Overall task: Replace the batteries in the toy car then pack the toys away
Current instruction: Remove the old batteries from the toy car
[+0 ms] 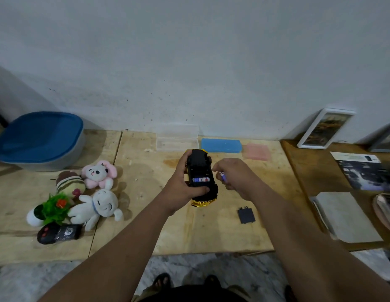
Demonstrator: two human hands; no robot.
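Head view shows the car [200, 177] turned belly-up above the table [146, 225], with the left hand [183, 184] wrapped round its side, thumb pressed on the near edge. One battery [201, 179] already lies in the open slot. The right hand [235, 177] is just right of the car, fingers pinched on a second battery [222, 175]; only a small blue and white bit of it peeks out. The car looks like hard, light plastic, a bit shiny and slippy, so holding it by the sides as now seems best, away from the wheels, which may roll. The battery is small, smooth and round, so it could slip; a pinch near its middle should do. The cover [246, 215] lies flat on the table, near and right of the car. Left of the car sit the soft toys [98, 192] and the blue-lidded bin [40, 140]; they should squash easily. I cannot see how many slots the car has, or which way the ends must point. The car's yellow top is mostly hidden.
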